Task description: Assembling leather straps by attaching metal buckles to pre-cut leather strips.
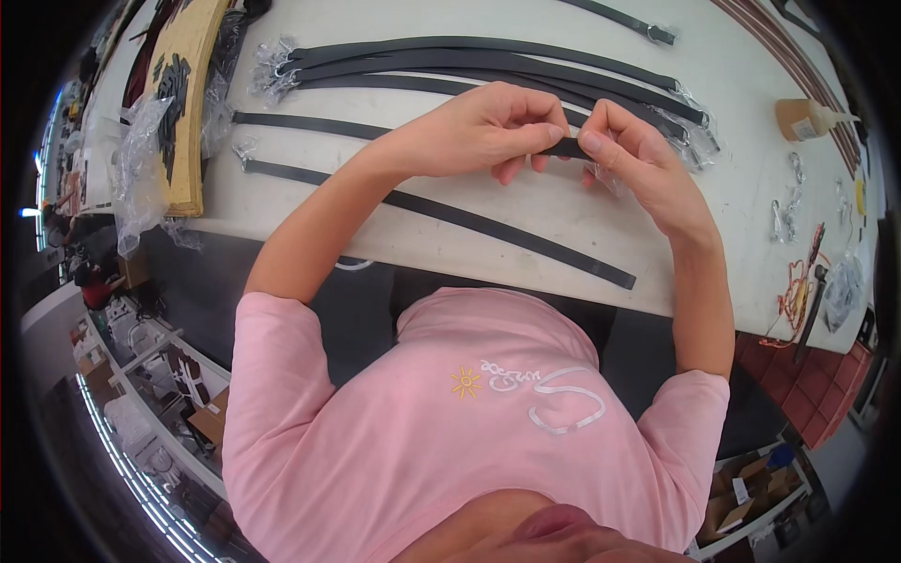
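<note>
Both hands, left hand (488, 127) and right hand (629, 155), pinch one black strap (566, 147) between fingertips, above the table (563, 211); it looks light, limp, best gripped near its end.

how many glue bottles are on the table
1: a tan glue bottle lies on its side near the white table's far right edge. Others may be hidden beyond the rim.

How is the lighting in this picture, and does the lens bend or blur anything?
Head view: even, soft light on the white worktable, faint shadows; both hands and the black flat strap are sharp; fisheye curves the table edge; corners are dark.
</note>
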`<state>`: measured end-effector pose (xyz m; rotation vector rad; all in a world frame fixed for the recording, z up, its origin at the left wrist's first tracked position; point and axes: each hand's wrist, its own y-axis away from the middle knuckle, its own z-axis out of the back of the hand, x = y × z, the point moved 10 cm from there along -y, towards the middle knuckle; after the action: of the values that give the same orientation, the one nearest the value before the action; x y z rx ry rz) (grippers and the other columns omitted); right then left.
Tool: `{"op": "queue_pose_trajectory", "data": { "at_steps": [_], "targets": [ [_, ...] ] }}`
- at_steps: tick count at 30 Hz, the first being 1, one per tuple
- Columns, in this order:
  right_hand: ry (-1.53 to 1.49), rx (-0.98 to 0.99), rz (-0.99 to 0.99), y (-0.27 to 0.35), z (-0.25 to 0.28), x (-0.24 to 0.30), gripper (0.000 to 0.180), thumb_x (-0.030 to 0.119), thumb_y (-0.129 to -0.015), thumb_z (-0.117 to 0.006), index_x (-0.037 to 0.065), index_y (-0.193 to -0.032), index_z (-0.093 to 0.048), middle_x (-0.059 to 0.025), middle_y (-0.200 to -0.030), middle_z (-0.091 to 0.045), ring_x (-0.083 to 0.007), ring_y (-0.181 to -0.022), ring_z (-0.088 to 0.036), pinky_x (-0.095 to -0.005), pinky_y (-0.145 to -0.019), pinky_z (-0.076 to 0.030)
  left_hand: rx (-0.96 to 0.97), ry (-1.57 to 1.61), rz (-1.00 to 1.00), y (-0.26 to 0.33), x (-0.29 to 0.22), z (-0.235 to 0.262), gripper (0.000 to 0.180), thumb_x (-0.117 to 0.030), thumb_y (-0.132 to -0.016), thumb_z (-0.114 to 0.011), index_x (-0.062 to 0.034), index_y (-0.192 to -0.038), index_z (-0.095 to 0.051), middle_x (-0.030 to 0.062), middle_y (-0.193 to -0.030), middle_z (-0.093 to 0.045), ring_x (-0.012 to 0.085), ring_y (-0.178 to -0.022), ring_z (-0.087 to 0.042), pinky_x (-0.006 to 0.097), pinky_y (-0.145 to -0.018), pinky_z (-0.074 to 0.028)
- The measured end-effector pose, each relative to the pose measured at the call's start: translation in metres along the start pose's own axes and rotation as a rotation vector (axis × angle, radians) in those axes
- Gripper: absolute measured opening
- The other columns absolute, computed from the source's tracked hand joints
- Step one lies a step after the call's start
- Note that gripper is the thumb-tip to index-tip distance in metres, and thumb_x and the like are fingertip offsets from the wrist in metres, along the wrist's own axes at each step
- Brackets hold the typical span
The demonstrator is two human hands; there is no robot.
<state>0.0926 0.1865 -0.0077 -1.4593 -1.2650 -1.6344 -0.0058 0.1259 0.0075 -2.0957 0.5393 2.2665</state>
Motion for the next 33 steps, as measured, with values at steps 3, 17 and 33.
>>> {"op": "queue_pose_trajectory", "data": {
  "at_steps": [3, 17, 33],
  "targets": [
    [-0.027, 0.039, -0.018, -0.001, -0.002, 0.001, 0.024, 0.031, -0.102, -0.063, 0.01, -0.093, -0.055, 0.0056, -0.08, -0.052, -0.0045, -0.072, -0.049, -0.0221, -0.067, -0.042, 0.013, 0.091, 0.079, -0.001, 0.01, -0.001, 0.022, -0.024, -0.105, -0.055, -0.0055, -0.096, -0.064, -0.0016, -0.075, -0.062, 0.0016, -0.057, -0.051, 0.019, -0.055, -0.039],
    [-0.028, 0.163, -0.048, -0.005, -0.022, -0.008, 0.018, 0.02, -0.1, -0.066, 0.006, -0.092, -0.057, 0.0043, -0.082, -0.058, -0.0039, -0.075, -0.055, -0.0236, -0.073, -0.05, -0.132, 0.078, -0.005, -0.001, 0.024, 0.005, 0.016, -0.017, -0.085, -0.063, -0.0066, -0.073, -0.06, -0.006, -0.067, -0.051, 0.0035, -0.063, -0.04, 0.023, -0.059, -0.031],
    [-0.046, 0.092, -0.042, -0.007, -0.014, -0.01, 0.017, 0.018, -0.1, -0.065, 0.004, -0.094, -0.058, 0.0017, -0.08, -0.06, -0.0063, -0.074, -0.059, -0.0236, -0.068, -0.049, -0.008, 0.057, 0.091, 0.0, 0.031, -0.004, 0.024, -0.026, -0.101, -0.054, -0.0096, -0.084, -0.06, -0.0057, -0.068, -0.055, 0.0004, -0.059, -0.041, 0.02, -0.055, -0.03]
  ]
}}
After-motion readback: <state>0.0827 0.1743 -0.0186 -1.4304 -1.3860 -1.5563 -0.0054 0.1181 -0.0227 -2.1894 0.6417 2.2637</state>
